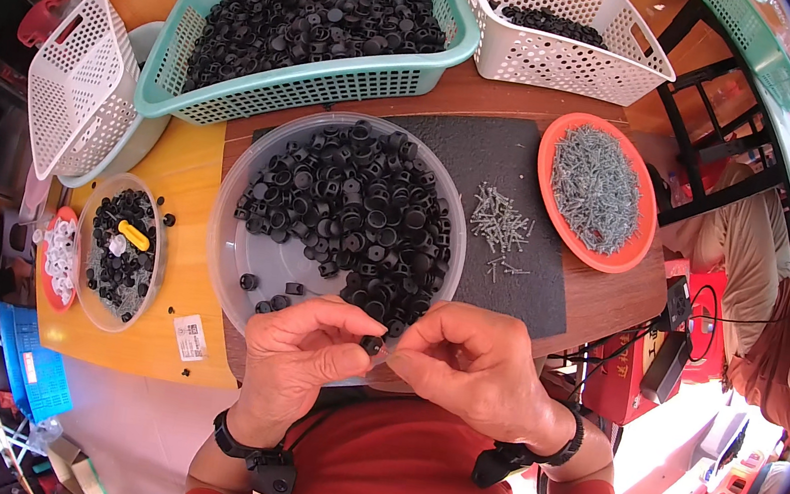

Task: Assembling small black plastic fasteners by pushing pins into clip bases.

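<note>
The left hand has its thumb and forefinger nearly together around one small black cap, held in front of the person's red shirt, over the near rim of a round clear tub. The right hand is just beside it, thumb and forefinger pinched to a narrow gap at the cap; whether they grip a screw is too small to tell.

The work looks to be well short of its end: a single cap is in hand, while the clear tub holds a deep heap of loose black caps, with only its near left floor showing. I can't pick out a surely finished pile. The cap itself is dull black, short and rounded — much like those in the heap, some of which show hollow ends.

Right of the tub, a small scatter of screws lies on a dark mat, and an orange plate beyond is piled with more. At the far side, a green basket brims with black pieces; a white basket next to it holds fewer. To the left, a smaller tub mixes black and metal bits — a yellow piece on top.
</note>
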A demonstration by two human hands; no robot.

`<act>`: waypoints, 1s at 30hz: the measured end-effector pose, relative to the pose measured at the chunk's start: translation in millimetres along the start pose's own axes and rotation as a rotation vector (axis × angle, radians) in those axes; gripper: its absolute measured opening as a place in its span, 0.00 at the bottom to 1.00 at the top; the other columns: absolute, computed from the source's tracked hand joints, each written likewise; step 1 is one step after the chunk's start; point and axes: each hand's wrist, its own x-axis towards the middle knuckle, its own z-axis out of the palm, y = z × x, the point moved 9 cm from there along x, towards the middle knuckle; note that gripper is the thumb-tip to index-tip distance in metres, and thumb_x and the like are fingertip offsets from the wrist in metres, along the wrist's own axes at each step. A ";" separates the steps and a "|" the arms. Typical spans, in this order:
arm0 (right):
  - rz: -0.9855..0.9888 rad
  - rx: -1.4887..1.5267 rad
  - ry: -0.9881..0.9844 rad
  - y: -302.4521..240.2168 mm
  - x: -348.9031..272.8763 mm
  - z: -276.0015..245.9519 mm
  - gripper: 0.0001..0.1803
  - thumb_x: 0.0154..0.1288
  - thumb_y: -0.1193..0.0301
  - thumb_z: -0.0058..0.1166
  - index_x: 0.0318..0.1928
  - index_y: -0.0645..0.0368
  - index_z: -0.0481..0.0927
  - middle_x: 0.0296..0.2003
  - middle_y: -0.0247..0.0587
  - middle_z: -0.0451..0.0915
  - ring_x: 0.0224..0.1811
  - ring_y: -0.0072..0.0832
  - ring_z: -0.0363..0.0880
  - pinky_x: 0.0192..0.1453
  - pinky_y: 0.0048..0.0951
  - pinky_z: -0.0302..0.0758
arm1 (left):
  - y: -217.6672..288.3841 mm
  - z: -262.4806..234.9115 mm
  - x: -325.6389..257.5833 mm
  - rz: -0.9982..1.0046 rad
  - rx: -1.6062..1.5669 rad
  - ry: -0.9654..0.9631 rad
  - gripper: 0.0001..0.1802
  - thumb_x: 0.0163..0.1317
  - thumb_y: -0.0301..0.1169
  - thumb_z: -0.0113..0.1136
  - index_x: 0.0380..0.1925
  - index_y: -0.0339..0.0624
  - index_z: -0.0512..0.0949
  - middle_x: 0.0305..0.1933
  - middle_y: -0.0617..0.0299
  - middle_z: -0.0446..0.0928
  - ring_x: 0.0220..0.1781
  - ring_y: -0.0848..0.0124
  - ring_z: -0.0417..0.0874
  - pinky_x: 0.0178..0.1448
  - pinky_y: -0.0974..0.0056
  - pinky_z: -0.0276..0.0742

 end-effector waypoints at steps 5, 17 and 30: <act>0.064 -0.029 -0.003 1.9 2.1 0.7 0.06 0.57 0.75 0.58 0.30 0.66 0.77 0.24 0.33 0.76 0.24 0.13 0.70 0.25 0.19 0.68 | 6.3 -0.7 -1.5 0.021 0.188 0.000 0.13 0.52 0.25 0.67 0.38 0.32 0.81 0.36 0.60 0.78 0.35 0.75 0.76 0.39 0.73 0.72; -0.136 -0.204 0.104 -10.0 4.3 5.2 0.04 0.53 0.78 0.60 0.28 0.64 0.77 0.23 0.37 0.75 0.21 0.22 0.73 0.24 0.23 0.70 | 36.2 11.4 -6.9 0.353 0.627 0.016 0.12 0.50 0.27 0.68 0.35 0.35 0.81 0.32 0.59 0.78 0.31 0.72 0.77 0.34 0.71 0.72; -0.185 -0.105 0.062 -6.8 15.7 20.6 0.06 0.54 0.78 0.62 0.32 0.64 0.78 0.24 0.38 0.74 0.23 0.25 0.72 0.26 0.25 0.69 | 31.0 -27.2 -20.1 0.199 0.367 0.199 0.12 0.53 0.23 0.66 0.38 0.32 0.80 0.32 0.61 0.79 0.33 0.75 0.78 0.38 0.74 0.73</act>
